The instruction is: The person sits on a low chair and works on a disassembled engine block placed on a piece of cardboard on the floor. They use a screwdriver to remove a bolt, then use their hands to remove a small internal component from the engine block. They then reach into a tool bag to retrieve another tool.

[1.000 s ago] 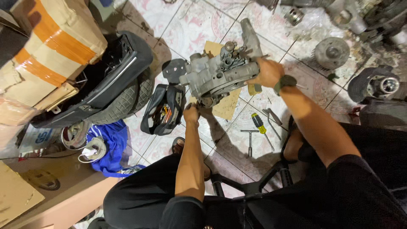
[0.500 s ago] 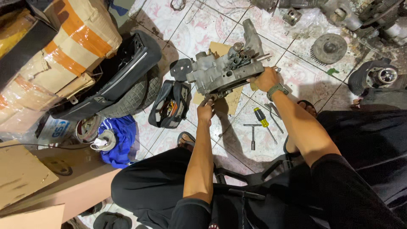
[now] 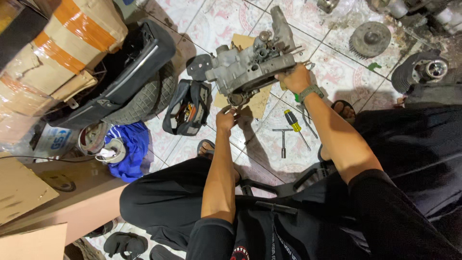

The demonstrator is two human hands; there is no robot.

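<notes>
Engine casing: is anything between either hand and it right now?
Nothing visible. The right hand grips the grey engine casing at its side, and the left hand touches its lower edge. It is held above the cardboard piece.

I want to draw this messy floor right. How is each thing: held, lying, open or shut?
Engine casing: held up, tilted.
Left hand: gripping its lower end.
Right hand: gripping its side.
Tool bag: open, lying.
Screwdriver: lying flat.
T-wrench: lying flat.
Gear: lying flat.
</notes>
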